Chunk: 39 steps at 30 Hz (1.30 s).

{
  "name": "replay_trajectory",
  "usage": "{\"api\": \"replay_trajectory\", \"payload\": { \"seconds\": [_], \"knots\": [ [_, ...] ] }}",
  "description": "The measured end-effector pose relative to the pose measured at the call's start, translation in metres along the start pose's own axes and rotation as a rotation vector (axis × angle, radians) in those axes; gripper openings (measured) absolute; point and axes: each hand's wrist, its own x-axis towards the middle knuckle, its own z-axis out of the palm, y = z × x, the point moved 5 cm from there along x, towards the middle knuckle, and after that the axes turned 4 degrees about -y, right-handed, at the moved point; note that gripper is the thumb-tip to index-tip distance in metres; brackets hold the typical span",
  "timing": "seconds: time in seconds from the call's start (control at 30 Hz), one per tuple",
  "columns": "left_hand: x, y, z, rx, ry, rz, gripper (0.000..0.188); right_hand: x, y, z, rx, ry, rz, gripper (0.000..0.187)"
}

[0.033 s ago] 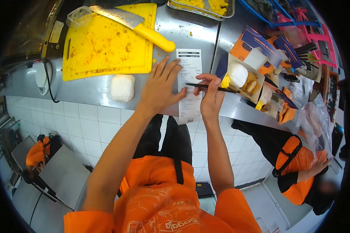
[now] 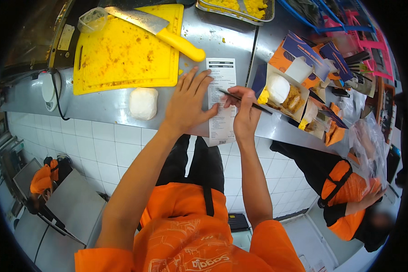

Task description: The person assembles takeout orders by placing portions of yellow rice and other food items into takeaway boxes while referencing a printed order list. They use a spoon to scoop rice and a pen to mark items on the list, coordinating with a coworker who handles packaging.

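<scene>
A long printed paper receipt (image 2: pixel 222 124) lies on the steel counter, its lower end sticking out past the near edge. My left hand (image 2: pixel 188 100) rests flat on its left side, fingers spread, pressing it down. In my right hand (image 2: pixel 245 111) is a slim black pen (image 2: pixel 260 108), its tip over the middle of the paper; whether it touches cannot be made out. Left of my left hand sits a white rounded block (image 2: pixel 143 103), apart from it. An open food box (image 2: pixel 261 75) with a white mound, yellow crumbs and a browned fried piece stands right of my right hand.
A yellow cutting board (image 2: pixel 122 61) with a yellow-handled knife (image 2: pixel 181 45) across it lies at the back left. Behind is a metal tray (image 2: pixel 269 13) of yellow food. More cartons (image 2: pixel 335 59) and baskets crowd the right. A person (image 2: pixel 344 195) in orange holds clear plastic there.
The pen has tilted in my right hand: its tip sits slightly farther away and its back end has swung nearer to me. My left hand has hardly moved.
</scene>
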Motion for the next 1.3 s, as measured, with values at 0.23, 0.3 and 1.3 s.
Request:
{"api": "replay_trajectory", "payload": {
  "seconds": [0.23,0.3,1.3],
  "knots": [
    [0.005,-0.002,0.001,0.011,0.032,0.025,0.069,0.017,0.016,0.007,-0.421,-0.053,-0.152,0.017],
    [0.005,-0.003,0.001,0.003,0.028,0.024,0.070,0.020,0.016,0.010,-0.441,-0.074,-0.180,0.016],
    [0.013,0.008,-0.002,0.032,0.050,0.004,0.048,0.013,0.009,-0.006,-0.412,-0.014,-0.465,0.024]
  ]
}}
